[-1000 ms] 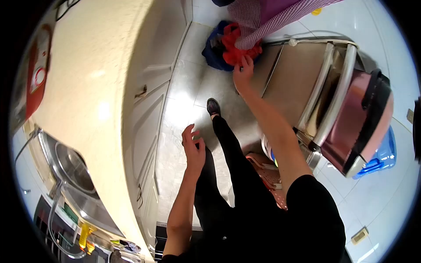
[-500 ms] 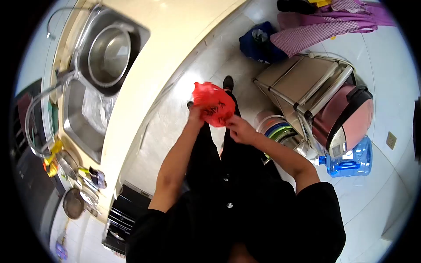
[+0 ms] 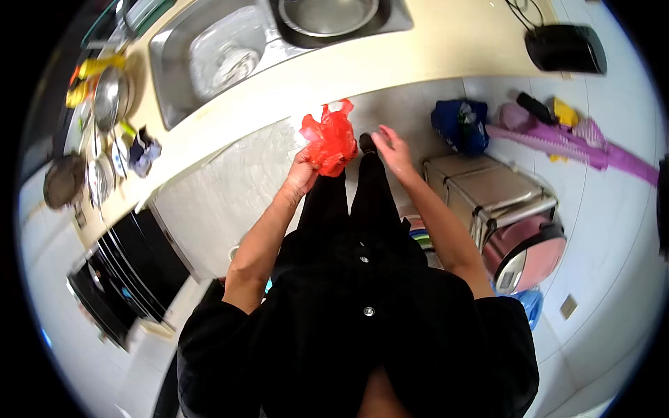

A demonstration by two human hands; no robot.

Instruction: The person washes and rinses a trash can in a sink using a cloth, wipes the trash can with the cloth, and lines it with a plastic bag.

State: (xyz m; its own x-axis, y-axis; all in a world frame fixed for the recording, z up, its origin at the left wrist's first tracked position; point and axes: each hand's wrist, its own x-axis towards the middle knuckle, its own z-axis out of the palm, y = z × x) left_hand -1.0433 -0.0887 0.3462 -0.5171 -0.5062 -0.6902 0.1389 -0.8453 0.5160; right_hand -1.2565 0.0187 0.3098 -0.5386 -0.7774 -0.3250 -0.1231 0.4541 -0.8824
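Observation:
A crumpled red plastic bag [image 3: 332, 143] with dark printing hangs over the floor, just in front of the counter edge. My left hand [image 3: 302, 173] grips its lower left side, fingers wrapped into the plastic. To the right of the bag and apart from it, my right hand [image 3: 394, 152] is empty, its fingers spread. Nearest beyond the right hand is a dark blue bag [image 3: 460, 125] on the floor.
The counter [image 3: 446, 52] runs across the top, with a double sink [image 3: 171, 76] holding a metal pot [image 3: 327, 15]. Pans [image 3: 111, 97] stand at left. At right are a folding metal-framed piece [image 3: 488, 184], a pink appliance [image 3: 536, 254] and purple checked cloth [image 3: 592, 150].
The red bag has come up from the blue bag and is now in my left hand alone. My right hand has let go and moved away from it. The view has turned toward the counter.

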